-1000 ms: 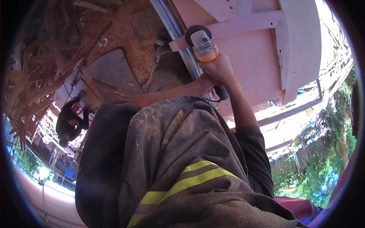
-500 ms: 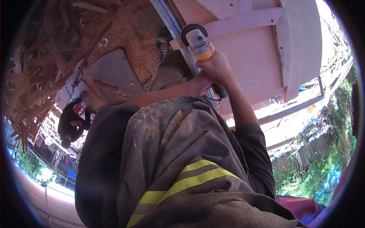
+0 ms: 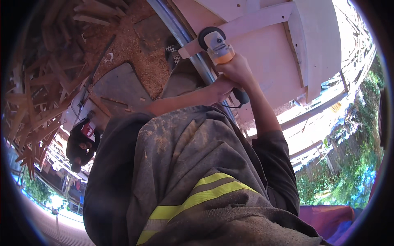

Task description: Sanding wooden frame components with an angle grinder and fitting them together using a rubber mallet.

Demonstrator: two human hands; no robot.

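An angle grinder [image 3: 221, 52] with a pale head and orange collar is in both of my hands. My right hand [image 3: 238, 69] is closed around its body just behind the collar. My left hand [image 3: 223, 88] is closed on the rear part, below the right; its fingers are partly hidden. The dark round disc [image 3: 210, 37] lies over a pale wooden strip [image 3: 258, 20] near its left end. Whether the disc touches the wood, I cannot tell. The strip belongs to a frame on a large pale panel [image 3: 262, 61]. A black cord [image 3: 232, 106] hangs from the grinder's dark rear end.
A metal rail [image 3: 174, 22] runs along the panel's left edge. Scrap wood [image 3: 37, 110] is piled at the far left, and sawdust covers the floor [image 3: 141, 45] around a dark board [image 3: 119, 84]. Another person [image 3: 82, 141] in dark clothes is at the left. Greenery [image 3: 336, 176] lies to the right.
The grinder has shifted slightly rightward along the wooden strip, with both hands keeping their hold. The panel and rail appear a little further left and the view has tilted slightly.
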